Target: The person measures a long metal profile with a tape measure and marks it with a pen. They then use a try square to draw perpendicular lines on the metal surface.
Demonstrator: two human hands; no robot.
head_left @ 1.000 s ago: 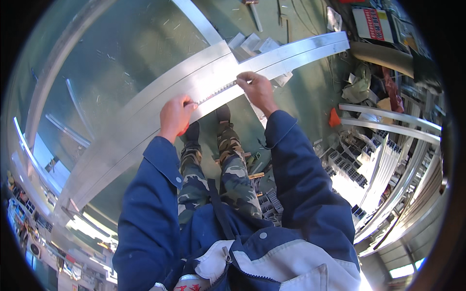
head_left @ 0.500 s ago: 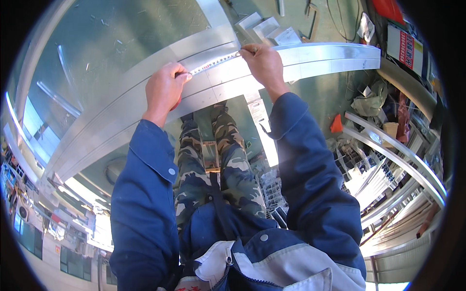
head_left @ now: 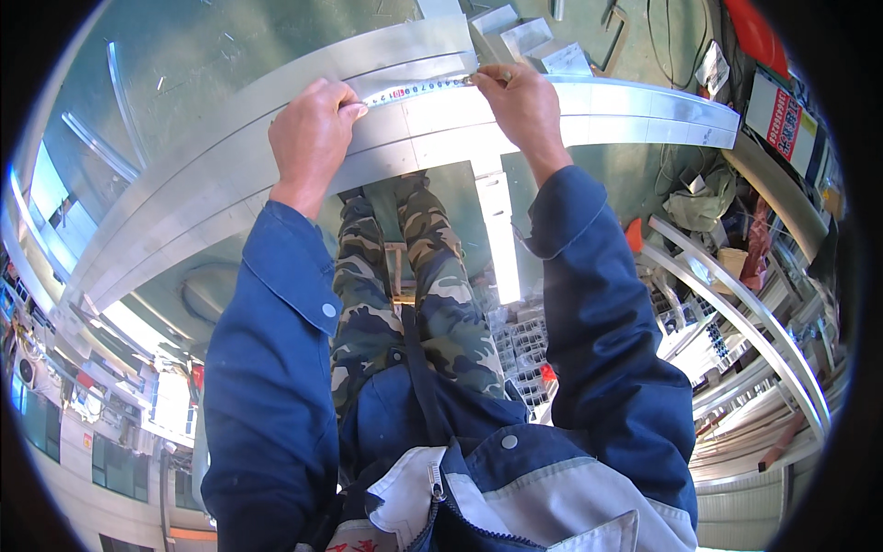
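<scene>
The measuring tape [head_left: 409, 94] is stretched along the far part of the long silver beam [head_left: 441, 124], and its printed face is turned upward. At its left end, the left hand [head_left: 311, 140] grasps the tape between thumb and bent fingers (what the palm contains, I cannot tell). The right hand [head_left: 522, 109] pinches the other end with the thumb and the fingertips, above the far edge of the long beam. Whether the tape touches the metal in its full length, I cannot tell.

Directly along the far side of the long beam lies a shorter, wider beam [head_left: 368, 55]. Beyond the long beam, toward its right half, some grey metal blocks [head_left: 533, 44] rest side by side on the green floor [head_left: 248, 46]. On the near side of the long beam are the person's legs in camouflage trousers [head_left: 441, 276] and, to their right, a bright white strip [head_left: 498, 235]. Off its right end lies a crumpled grey-green cloth [head_left: 704, 204].
</scene>
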